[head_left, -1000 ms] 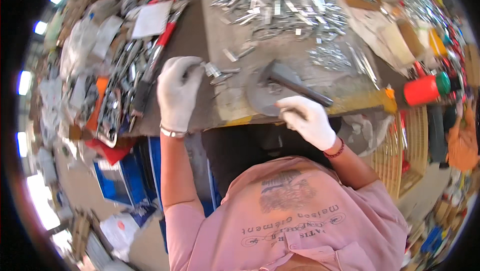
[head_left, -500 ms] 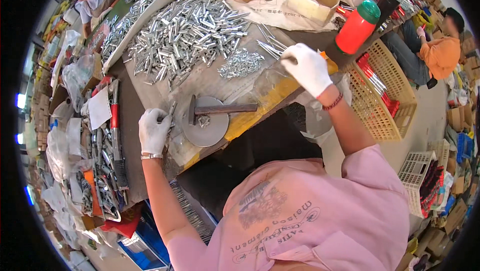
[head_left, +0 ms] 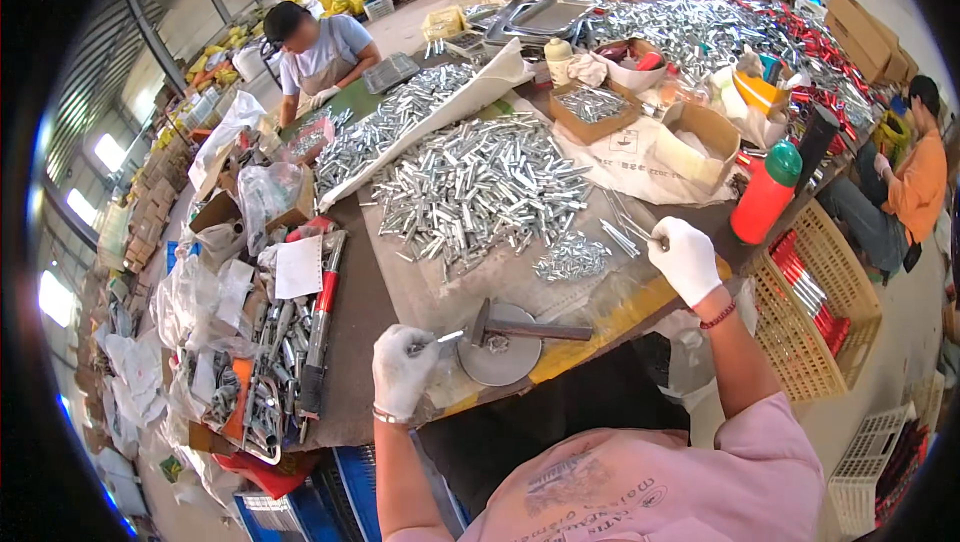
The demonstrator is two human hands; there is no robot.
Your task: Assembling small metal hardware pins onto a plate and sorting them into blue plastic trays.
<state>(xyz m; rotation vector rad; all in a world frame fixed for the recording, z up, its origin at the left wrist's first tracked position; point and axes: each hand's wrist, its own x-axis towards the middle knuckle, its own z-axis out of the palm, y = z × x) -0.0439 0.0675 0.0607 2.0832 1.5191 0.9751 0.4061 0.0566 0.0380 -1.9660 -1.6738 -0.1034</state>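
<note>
Left hand [head_left: 402, 374] pinches metal piece [head_left: 451, 336]; right hand [head_left: 686, 262] beside rods [head_left: 620, 238].

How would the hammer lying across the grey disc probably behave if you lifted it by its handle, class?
The hammer would likely feel head-heavy, since its dark head looks like solid metal. Its straight handle looks stiff. Pushing down where that handle overhangs the disc might tip it.
</note>
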